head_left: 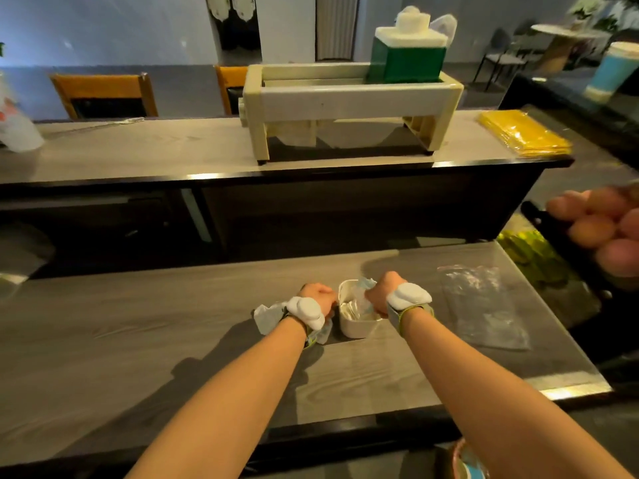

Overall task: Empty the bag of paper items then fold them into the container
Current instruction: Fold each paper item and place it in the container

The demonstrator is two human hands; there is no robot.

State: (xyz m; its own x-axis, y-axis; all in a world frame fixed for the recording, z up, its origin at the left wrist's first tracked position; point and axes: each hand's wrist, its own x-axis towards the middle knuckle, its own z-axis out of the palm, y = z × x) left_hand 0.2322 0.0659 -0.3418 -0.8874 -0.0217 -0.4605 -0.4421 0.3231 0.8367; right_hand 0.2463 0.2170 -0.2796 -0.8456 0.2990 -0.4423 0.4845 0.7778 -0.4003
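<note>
Grey wood-grain counter point(138, 340) under both our forearms; a second, higher counter point(138, 150) runs well beyond the hands. On it, straight ahead of our hands, a cream slicer-like frame point(345, 102) with a green and white block point(406, 60) at its right end. Yellow stack point(524, 133) beyond and right of our right hand. Clear plastic bag point(484, 305) lies flat on the near counter, just right of our right hand, apart from it. White container point(356, 324) sits between our hands, pale folded paper inside. Left hand point(320, 297) closed in a fist just left of the container, crumpled paper point(268, 314) sticking out under its wrist. Right hand point(382, 292) closed over the container's right rim, gripping a pale blue paper piece point(366, 283) that dips into the container. White padded bands on both wrists
</note>
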